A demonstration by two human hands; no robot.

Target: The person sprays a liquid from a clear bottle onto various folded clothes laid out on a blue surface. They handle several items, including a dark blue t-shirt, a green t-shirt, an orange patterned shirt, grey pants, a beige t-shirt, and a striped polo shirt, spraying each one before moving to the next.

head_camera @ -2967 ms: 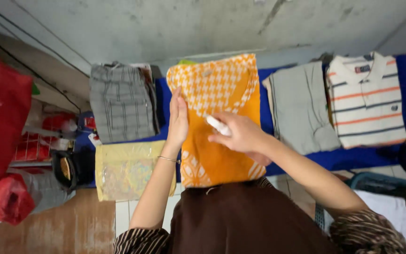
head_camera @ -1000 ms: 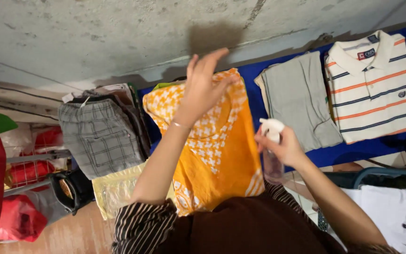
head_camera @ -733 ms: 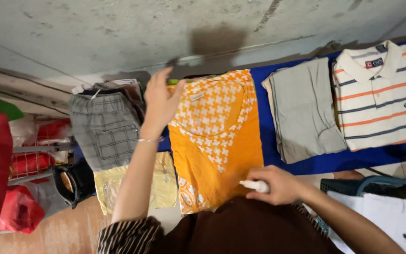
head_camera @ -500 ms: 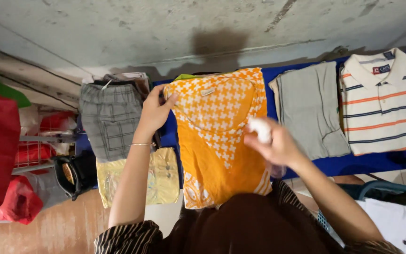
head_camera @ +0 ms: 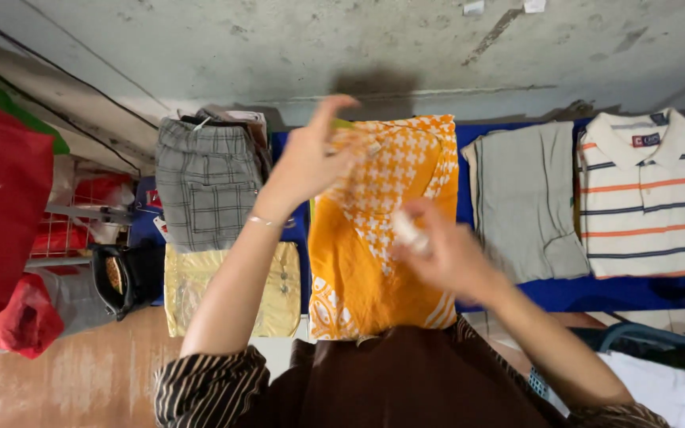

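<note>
Five folded garments already lie in order on the blue-covered counter, and the orange one in the middle is the piece in hand; judging by its slightly rumpled lower half, it is folded but not yet smoothed as flat as its neighbours.

The left hand is raised above the far edge of the counter, fingers spread wide and holding nothing, just over the top left corner of the orange patterned garment. The right hand hovers over the garment's middle, curled around a small white object (motion blur hides what it is; it looks like a short rounded stick or cap).

The orange garment is thin woven cloth, a white check print across its upper part and plain orange below with a white motif near the corner at the counter's near edge. At its left lies a grey plaid pair of shorts with a stitched pocket, and nearer the near edge a pale yellow garment with a soft, faintly crinkled surface. To the right, a plain grey folded garment lies flat and square, and beyond it a white polo shirt with orange and navy stripes sits toward the right end, collar toward the far edge.
</note>
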